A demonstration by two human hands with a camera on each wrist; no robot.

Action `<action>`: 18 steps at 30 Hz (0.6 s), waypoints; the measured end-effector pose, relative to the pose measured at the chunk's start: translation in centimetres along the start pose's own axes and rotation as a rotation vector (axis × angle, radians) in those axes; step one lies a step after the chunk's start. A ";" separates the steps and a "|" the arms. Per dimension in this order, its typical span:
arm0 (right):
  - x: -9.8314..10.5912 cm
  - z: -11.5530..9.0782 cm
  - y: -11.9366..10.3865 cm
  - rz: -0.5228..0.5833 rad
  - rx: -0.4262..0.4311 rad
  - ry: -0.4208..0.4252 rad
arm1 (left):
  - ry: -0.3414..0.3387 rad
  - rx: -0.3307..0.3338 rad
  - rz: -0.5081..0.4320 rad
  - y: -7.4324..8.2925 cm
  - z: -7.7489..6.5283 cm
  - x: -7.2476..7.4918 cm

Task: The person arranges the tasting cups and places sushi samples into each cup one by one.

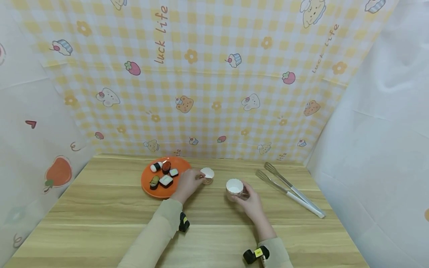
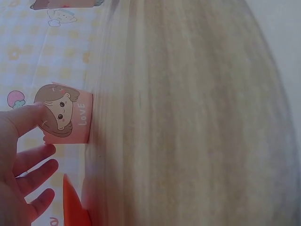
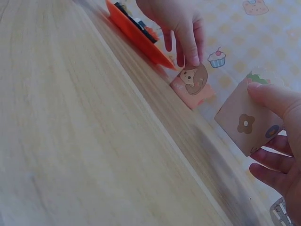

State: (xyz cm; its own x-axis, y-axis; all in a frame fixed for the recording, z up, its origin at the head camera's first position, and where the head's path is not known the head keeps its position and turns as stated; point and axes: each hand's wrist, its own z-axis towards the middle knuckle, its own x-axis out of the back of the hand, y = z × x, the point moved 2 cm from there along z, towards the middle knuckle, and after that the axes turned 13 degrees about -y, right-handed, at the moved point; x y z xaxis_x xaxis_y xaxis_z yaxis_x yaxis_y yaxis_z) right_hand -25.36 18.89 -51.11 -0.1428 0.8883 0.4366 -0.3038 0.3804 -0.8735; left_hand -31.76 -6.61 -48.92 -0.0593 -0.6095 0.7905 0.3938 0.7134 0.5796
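Observation:
A pink paper baking cup [image 2: 82, 115] with a cartoon girl's face and the word LOVE stands upright on the table, right of the orange plate. My left hand [image 1: 189, 182] pinches its rim, thumb on the outside wall; the other fingers are spread apart beside it. My right hand [image 1: 250, 203] holds a second paper baking cup [image 3: 247, 115], pale with flower and donut prints and a scalloped rim. In the right wrist view this cup is tilted, with the thumb near its rim and fingers at the far side. Its white inside shows in the head view.
The orange plate [image 1: 146, 185] carries several sushi pieces [image 1: 165, 181] at the back left. Two whisk-like utensils with slotted heads and pale handles [image 1: 303, 201] lie at the right. A checked cloth [image 1: 214, 85] hangs behind the wooden table [image 1: 100, 208].

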 end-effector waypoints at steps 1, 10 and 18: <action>0.0 0.0 0.0 0.001 -0.005 -0.001 | 0.001 0.002 -0.002 0.0 0.0 0.0; 0.0 0.2 -0.1 0.019 -0.008 -0.012 | 0.004 0.026 -0.034 -0.2 -0.2 0.0; 0.0 0.0 0.1 0.004 0.013 0.001 | 0.012 0.016 -0.047 0.1 -0.3 0.4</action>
State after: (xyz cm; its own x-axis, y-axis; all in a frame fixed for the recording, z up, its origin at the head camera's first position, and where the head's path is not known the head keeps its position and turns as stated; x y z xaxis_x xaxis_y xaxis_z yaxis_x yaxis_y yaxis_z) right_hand -25.45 18.96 -51.19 -0.1436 0.8900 0.4328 -0.3158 0.3733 -0.8723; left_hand -31.46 -6.88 -48.58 -0.0669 -0.6466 0.7599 0.3764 0.6889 0.6194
